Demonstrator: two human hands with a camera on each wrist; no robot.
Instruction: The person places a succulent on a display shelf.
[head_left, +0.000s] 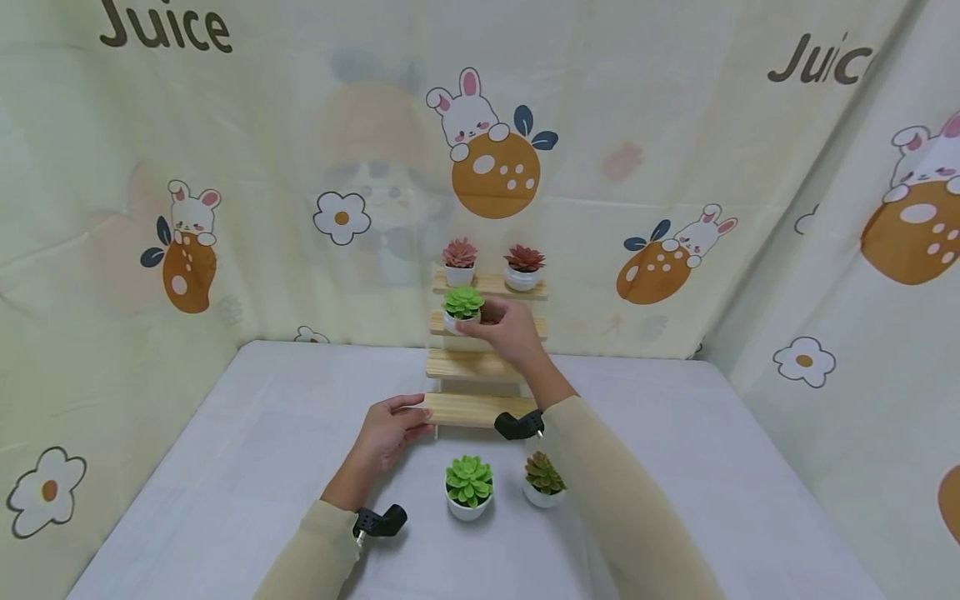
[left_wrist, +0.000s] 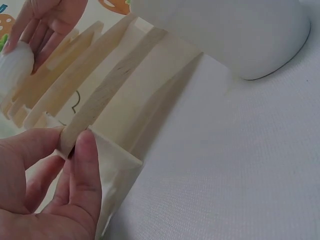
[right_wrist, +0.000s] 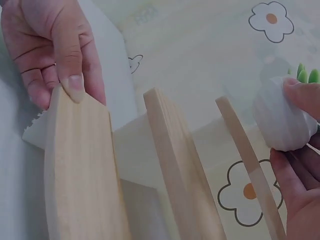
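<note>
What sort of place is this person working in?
Probably a small indoor tabletop set-up: rabbit-print curtains hang on three sides of a pale table, where a tiered wooden stand and small potted plants are.

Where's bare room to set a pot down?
Free: the tabletop outside the left sleeve and right sleeve; third board and bottom board where visible, though the left hand pinches the latter's left end. Crowded: top board, with pink plant and red plant; second board, where the right hand holds a succulent; and between the sleeves, a green plant and brownish plant.
</note>
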